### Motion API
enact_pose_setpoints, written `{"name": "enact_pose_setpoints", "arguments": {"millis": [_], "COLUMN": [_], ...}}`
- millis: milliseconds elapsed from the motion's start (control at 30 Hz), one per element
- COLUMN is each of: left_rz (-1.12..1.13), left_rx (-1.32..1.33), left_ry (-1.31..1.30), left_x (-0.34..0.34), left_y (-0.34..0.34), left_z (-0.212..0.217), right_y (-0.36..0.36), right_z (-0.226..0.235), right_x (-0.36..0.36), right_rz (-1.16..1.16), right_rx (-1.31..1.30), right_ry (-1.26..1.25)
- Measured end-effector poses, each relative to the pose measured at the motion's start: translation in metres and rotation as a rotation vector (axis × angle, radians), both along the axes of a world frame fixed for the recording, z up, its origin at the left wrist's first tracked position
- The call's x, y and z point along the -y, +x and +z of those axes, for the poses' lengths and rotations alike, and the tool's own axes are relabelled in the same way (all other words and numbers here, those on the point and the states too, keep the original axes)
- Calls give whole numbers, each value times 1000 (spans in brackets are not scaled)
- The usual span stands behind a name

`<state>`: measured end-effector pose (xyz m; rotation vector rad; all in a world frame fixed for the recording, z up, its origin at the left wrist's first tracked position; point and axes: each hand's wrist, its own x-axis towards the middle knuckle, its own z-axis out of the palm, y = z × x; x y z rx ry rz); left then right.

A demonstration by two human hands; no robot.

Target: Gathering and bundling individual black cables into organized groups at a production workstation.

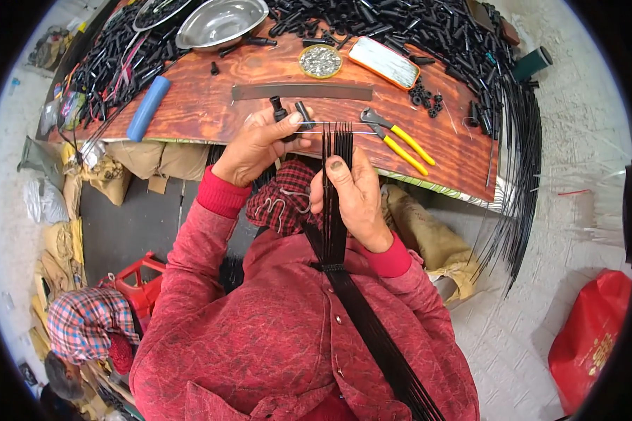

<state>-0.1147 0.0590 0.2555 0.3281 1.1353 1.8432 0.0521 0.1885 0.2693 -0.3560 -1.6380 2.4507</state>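
My left hand (263,140) is closed on small black tubular plastic pieces (279,110), two of which stick up beyond the fingers. From its fingertips a thin pale wire (312,132) runs rightward across the upper ends of the black rods. Those thin black rods (336,238) are gripped as a bundle by my right hand (354,196), its thumb pressed over them. Lower down, a dark band (333,267) gathers the bundle, which trails over my front toward the lower right. Whether the wire passes through or behind the rods I cannot tell.
On the wooden table (203,91) lie yellow-handled pliers (404,146), a flat dark strip (302,92), a blue roll (148,108), a dish of small metal parts (320,61) and a white-lined tray (384,62). Black tubes heap behind a steel bowl (222,24). Long rods (516,175) hang at right.
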Motion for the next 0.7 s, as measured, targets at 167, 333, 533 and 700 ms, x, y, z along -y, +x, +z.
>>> {"name": "enact_pose_setpoints", "arguments": {"millis": [167,333,533,700], "left_rz": [8,-35,11,-13], "left_rx": [-28,-48,-11,17], "left_ry": [15,32,40,76], "left_x": [8,17,13,9], "left_y": [8,2,4,8], "left_z": [18,16,14,20], "right_y": [1,1,-1,-3], "right_z": [3,2,2,-1], "right_x": [10,16,17,15], "right_rz": [18,24,16,22], "right_rx": [-12,-16,-36,-37], "right_ry": [12,54,55,29]}}
